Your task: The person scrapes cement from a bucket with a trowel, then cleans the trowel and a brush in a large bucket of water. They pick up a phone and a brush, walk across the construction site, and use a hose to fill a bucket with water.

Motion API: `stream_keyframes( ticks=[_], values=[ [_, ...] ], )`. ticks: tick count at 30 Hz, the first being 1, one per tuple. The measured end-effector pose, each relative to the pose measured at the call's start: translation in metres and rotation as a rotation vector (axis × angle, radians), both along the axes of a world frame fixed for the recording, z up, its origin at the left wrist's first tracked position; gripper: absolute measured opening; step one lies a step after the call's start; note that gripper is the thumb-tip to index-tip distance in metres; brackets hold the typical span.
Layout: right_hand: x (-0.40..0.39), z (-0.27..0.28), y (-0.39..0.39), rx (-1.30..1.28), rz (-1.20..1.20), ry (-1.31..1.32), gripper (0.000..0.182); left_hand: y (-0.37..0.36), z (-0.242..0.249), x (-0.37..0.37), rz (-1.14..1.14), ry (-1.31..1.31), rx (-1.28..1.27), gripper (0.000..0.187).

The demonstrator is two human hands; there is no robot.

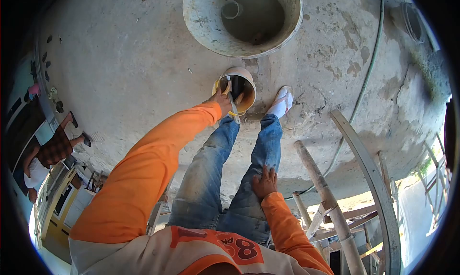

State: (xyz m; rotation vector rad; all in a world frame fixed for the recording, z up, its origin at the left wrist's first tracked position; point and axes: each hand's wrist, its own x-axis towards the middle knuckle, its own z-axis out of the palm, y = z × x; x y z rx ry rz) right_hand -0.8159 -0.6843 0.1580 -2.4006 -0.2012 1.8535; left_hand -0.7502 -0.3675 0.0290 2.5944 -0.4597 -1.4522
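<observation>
My left hand (220, 101) reaches down to a small bucket (248, 75) that stands between my feet and the large tub. Its fingers are curled at the near left rim, and what they grip is hard to make out. Inside the bucket are a dark object (236, 85) and some lighter, handle-like pieces. A grey strip-like piece (234, 107) hangs over the rim beside my fingers. My right hand (266, 183) lies with its fingers apart on the right knee of my blue jeans (201, 193), holding nothing.
A large round tub (206, 35) with murky liquid and a small container (232, 9) stands ahead. A green hose (368, 78) crosses the concrete floor. Wooden poles (330, 203) and a curved beam (366, 169) rise at the right. Another person (50, 153) is at the far left.
</observation>
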Motion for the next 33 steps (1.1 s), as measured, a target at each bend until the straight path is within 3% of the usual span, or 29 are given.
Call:
stream_keyframes(
  ticks=[4, 7, 12, 16, 18, 19, 21, 23, 24, 26, 29, 30, 33],
  values=[
    [0.013, 0.067, 0.008, 0.007, -0.079, 0.017, 0.073, -0.014, 0.003, 0.0, 0.218, 0.095, -0.07, 0.029],
    [0.014, 0.113, 0.008, -0.002, -0.126, 0.041, 0.076, -0.029, 0.063, 0.024, 0.302, 0.133, -0.045, 0.032],
    [0.053, 0.176, 0.004, -0.096, 0.04, -0.038, 0.083, -0.05, 0.148, 0.054, 0.455, 0.273, -0.035, 0.044],
    [0.083, 0.182, -0.033, 0.06, -0.002, 0.053, 0.079, -0.079, 0.177, 0.066, 0.556, 0.312, -0.028, 0.044],
    [0.12, 0.175, -0.043, 0.28, 0.105, 0.315, 0.064, -0.1, 0.208, 0.093, 0.683, 0.318, -0.038, 0.04],
    [0.142, 0.171, -0.047, 0.297, 0.11, 0.312, 0.064, -0.112, 0.213, 0.104, 0.687, 0.309, -0.022, 0.04],
    [0.185, 0.171, -0.046, 0.446, -0.755, 0.228, 0.053, -0.141, 0.226, 0.125, 0.806, 0.225, -0.116, 0.031],
    [0.222, 0.158, -0.043, 0.46, -1.171, 0.136, 0.043, -0.175, 0.24, 0.15, 0.872, 0.209, -0.151, 0.031],
    [0.237, 0.149, -0.043, 0.471, -1.187, 0.119, 0.043, -0.193, 0.247, 0.162, 0.945, 0.202, -0.197, 0.031],
    [0.266, 0.125, -0.046, 0.47, -1.681, 0.317, 0.037, -0.228, 0.248, 0.186, 0.986, 0.197, -0.265, 0.031],
    [0.301, 0.095, -0.063, 0.7, -1.9, 0.247, 0.031, -0.272, 0.253, 0.219, 0.988, 0.076, -0.498, 0.036],
    [0.316, 0.093, -0.072, 0.628, -2.043, 0.271, 0.028, -0.282, 0.259, 0.23, 0.981, 0.079, -0.491, 0.036],
    [0.361, 0.11, -0.098, 0.533, -2.103, 0.159, 0.027, -0.306, 0.275, 0.275, 0.824, 0.076, -0.623, 0.054]
  ],
)
